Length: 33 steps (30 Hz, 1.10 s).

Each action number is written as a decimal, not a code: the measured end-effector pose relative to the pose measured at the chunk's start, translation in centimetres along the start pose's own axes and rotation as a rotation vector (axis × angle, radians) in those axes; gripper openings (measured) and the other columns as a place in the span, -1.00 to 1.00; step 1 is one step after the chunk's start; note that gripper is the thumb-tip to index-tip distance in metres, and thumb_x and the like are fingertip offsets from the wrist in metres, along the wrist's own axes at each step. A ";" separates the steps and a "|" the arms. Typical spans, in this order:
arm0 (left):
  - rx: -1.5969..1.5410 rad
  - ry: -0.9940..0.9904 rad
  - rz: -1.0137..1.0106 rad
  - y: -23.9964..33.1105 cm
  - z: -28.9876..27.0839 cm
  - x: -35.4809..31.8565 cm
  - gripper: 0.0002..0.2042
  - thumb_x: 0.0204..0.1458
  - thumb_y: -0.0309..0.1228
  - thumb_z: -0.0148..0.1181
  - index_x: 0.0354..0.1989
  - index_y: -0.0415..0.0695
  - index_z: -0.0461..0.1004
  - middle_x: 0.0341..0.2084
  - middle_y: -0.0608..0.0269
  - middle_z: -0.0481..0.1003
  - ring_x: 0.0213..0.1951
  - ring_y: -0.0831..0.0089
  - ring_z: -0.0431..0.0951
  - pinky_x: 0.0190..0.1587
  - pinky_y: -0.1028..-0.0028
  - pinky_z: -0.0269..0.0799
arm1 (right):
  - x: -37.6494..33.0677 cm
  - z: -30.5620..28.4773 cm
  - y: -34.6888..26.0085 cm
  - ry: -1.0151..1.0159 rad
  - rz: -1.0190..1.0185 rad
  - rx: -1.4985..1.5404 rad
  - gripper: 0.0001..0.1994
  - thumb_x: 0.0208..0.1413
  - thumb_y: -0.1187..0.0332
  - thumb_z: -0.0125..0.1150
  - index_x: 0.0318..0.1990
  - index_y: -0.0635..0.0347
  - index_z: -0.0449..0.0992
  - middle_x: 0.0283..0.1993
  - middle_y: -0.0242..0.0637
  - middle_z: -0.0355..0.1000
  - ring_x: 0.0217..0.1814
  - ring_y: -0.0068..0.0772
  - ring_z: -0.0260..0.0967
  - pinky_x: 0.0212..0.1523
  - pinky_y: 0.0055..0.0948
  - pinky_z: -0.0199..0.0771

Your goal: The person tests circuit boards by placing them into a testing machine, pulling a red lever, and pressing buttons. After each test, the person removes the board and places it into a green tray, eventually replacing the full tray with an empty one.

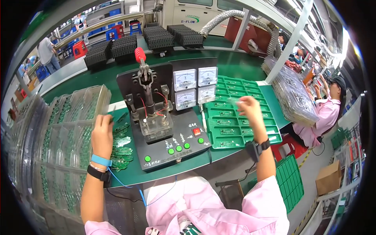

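Note:
My left hand [102,133] is closed, fingertips pinched beside a pile of small green circuit boards [122,152] left of the test fixture; what it may hold is hidden. Over the green compartment tray [225,140], my right hand [249,109] pinches a small circuit board [234,100], blurred by motion. Boards lie in several of the tray's compartments. Between my hands stands the black test fixture [172,150], with a red-handled toggle clamp [143,66], a clear block with red wires, green buttons and a red switch. White analog meters [185,79] are mounted at its back.
Stacked clear trays [66,129] full of boards stand at the left, more clear trays [291,94] at the right. Black racks [158,38] line the back shelf. A blue cord runs from my left wristband [101,161]. A co-worker in pink [323,111] sits at the right.

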<state>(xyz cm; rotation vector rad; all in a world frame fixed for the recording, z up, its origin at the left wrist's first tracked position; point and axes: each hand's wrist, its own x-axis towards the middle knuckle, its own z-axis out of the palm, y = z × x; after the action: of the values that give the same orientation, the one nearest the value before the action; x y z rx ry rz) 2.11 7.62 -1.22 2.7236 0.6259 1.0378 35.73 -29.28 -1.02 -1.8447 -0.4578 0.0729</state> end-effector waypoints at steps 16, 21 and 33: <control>-0.061 -0.002 0.731 8.8 -2.9 -2.3 -0.73 -0.09 -0.57 0.14 -0.16 -0.31 0.53 -0.25 0.03 0.59 -0.19 0.23 0.63 -0.20 0.41 0.59 | 7.7 -4.4 5.1 0.345 -0.435 -0.448 -0.62 0.06 0.48 0.21 0.08 0.19 0.45 0.06 -0.20 0.40 -0.21 -0.46 0.43 -0.16 -0.44 0.46; 0.030 -0.132 0.536 10.0 1.7 -3.0 -0.62 -0.13 -0.61 0.11 -0.04 -0.35 0.49 -0.17 -0.03 0.56 -0.14 0.13 0.60 -0.09 0.33 0.55 | 0.7 6.8 -7.8 0.101 -0.651 -0.273 -0.62 0.05 0.53 0.21 0.07 0.16 0.43 0.22 -0.24 0.26 -0.17 -0.52 0.41 -0.24 -0.59 0.42; -0.023 -0.200 0.540 11.1 0.5 -3.1 -0.59 -0.01 -0.35 0.21 -0.03 -0.38 0.45 -0.08 -0.03 0.51 -0.01 0.11 0.52 0.05 0.27 0.42 | -2.7 17.9 -21.7 -0.437 -0.653 0.058 -0.61 0.14 0.26 0.24 0.06 0.27 0.41 0.16 -0.08 0.32 0.20 -0.12 0.30 0.20 -0.18 0.28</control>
<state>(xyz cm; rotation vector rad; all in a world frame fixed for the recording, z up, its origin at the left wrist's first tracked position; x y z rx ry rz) 3.98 -3.70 -0.23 2.9939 -0.1674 0.8292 22.34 -8.63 12.92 -1.5386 -1.3258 0.0422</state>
